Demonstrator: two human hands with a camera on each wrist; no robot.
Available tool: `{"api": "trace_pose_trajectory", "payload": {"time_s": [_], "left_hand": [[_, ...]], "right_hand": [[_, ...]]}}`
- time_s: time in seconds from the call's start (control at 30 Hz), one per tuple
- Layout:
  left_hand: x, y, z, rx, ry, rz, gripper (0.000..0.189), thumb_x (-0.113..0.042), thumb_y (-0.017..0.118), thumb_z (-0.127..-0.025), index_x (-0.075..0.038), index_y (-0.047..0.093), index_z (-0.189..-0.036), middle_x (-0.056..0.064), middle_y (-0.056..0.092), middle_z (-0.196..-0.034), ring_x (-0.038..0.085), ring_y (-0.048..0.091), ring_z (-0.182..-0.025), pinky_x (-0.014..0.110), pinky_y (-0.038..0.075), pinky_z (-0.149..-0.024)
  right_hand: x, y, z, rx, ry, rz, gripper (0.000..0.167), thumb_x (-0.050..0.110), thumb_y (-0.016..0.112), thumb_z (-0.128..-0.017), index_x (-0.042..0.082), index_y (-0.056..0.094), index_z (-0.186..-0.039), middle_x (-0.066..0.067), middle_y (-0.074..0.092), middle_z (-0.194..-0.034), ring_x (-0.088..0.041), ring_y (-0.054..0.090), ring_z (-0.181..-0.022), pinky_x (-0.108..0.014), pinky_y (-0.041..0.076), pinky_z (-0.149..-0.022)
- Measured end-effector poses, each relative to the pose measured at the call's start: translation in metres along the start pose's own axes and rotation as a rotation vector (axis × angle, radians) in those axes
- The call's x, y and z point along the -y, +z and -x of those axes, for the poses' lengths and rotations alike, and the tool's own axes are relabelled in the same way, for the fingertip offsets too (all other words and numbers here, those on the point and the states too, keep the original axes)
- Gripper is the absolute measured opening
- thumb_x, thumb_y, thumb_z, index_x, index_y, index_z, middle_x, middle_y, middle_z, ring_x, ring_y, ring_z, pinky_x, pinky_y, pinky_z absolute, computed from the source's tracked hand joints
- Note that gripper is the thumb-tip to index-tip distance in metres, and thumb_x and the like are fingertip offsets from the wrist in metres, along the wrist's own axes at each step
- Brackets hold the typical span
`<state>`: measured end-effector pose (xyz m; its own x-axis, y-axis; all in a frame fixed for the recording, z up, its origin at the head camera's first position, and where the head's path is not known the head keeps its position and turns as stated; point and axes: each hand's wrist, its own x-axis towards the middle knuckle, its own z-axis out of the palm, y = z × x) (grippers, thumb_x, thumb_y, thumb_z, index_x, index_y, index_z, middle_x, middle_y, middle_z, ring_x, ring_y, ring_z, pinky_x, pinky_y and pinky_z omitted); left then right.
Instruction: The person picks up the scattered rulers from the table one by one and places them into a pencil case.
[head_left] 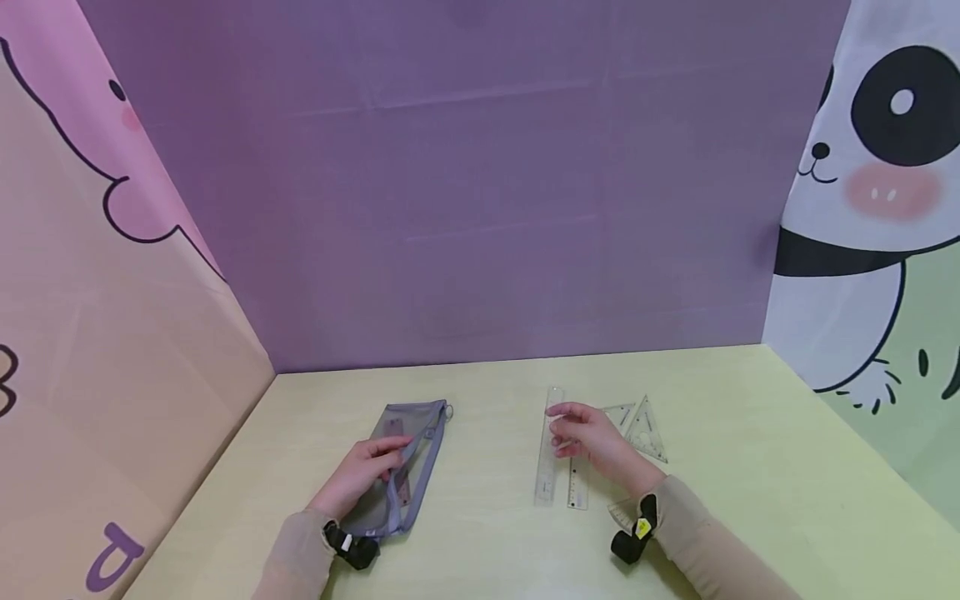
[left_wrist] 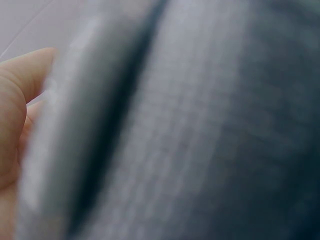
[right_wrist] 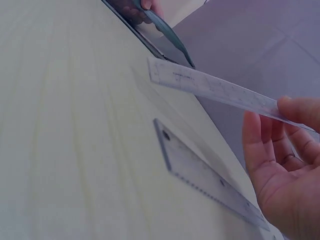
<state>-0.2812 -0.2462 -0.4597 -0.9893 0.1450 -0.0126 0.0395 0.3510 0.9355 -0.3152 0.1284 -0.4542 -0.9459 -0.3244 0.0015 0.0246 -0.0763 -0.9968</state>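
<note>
A grey-blue mesh zip pouch [head_left: 417, 492] lies on the left of the table. My left hand [head_left: 362, 473] pinches its upper layer by the rim, which stands lifted. Through the mesh shows a brownish strip [head_left: 403, 492], its kind unclear. Blurred pouch fabric [left_wrist: 190, 120] fills most of the left wrist view. My right hand [head_left: 592, 437] pinches a clear ruler [right_wrist: 200, 85] between thumb and fingers, raised above the table in the right wrist view. Below it lies a second, shorter clear ruler [right_wrist: 200, 170].
Right of the rulers lie a clear set square [head_left: 648, 432] and another triangular one [head_left: 619, 413], partly behind the right hand. A clear protractor-like piece [head_left: 621, 512] is partly covered by the right wrist. A purple backdrop [head_left: 480, 208] borders the pale table [head_left: 480, 550] at the back.
</note>
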Motion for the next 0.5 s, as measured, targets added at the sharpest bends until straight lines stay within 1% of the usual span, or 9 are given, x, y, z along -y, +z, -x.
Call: {"api": "trace_pose_trajectory", "payload": {"time_s": [0.13,0.23,0.5], "left_hand": [[0.0009,-0.0026,-0.0001,0.007,0.001,-0.008,0.038,-0.008,0.057,-0.092,0.004,0.06,-0.128,0.015,0.063,-0.118,0.018,0.053,-0.072,0.034,0.041,-0.077],[0.0001,-0.0032,0.0,0.0,0.006,-0.004,0.038,-0.009,0.058,-0.092,0.003,0.061,-0.128,0.014,0.062,-0.118,0.018,0.053,-0.072,0.035,0.04,-0.079],[0.0002,-0.0002,0.0017,-0.01,-0.008,0.01,0.038,-0.008,0.058,-0.092,0.004,0.06,-0.128,0.015,0.061,-0.121,0.018,0.052,-0.072,0.032,0.042,-0.075]], "right_hand": [[-0.0015,0.0001,0.0003,0.014,0.024,-0.046,0.043,0.003,0.058,-0.093,-0.016,0.045,-0.129,-0.005,0.058,-0.084,-0.015,0.058,-0.074,-0.032,0.054,-0.067],[-0.0004,0.0002,0.0002,0.024,0.038,-0.076,0.044,0.004,0.058,-0.093,-0.017,0.045,-0.129,-0.004,0.059,-0.085,-0.014,0.059,-0.073,-0.031,0.054,-0.068],[0.0039,-0.0006,0.0031,0.062,0.094,-0.067,0.04,0.002,0.055,-0.094,-0.015,0.049,-0.13,-0.003,0.061,-0.086,-0.013,0.061,-0.074,-0.031,0.054,-0.069]]}}
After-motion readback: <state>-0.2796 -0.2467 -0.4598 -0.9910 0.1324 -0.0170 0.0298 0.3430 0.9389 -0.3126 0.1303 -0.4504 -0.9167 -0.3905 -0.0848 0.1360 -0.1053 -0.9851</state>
